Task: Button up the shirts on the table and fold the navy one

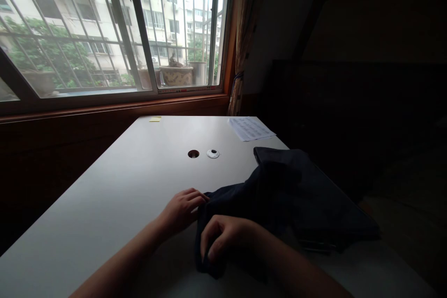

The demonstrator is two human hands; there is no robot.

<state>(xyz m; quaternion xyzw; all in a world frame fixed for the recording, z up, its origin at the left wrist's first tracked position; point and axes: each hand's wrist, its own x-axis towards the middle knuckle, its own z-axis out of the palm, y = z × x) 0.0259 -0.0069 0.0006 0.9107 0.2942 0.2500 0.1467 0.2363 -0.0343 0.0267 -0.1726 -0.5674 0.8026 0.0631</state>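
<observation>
A dark navy piece of clothing lies bunched over the right part of the white table; its exact kind is hard to make out in the dim light. My left hand is at its left end, fingertips closed on the upper corner of the fabric. Nearer to me, my right hand bends over the same end, thumb and fingers pinching the lower edge. The cloth between the two hands hangs in loose folds. Farther right, the garment spreads out flatter towards the table's right edge.
Printed sheets lie at the far right corner, a yellow sticky note at the far left. Between them are a round cable hole and a white round cap. Beyond stands a barred window with a tied curtain.
</observation>
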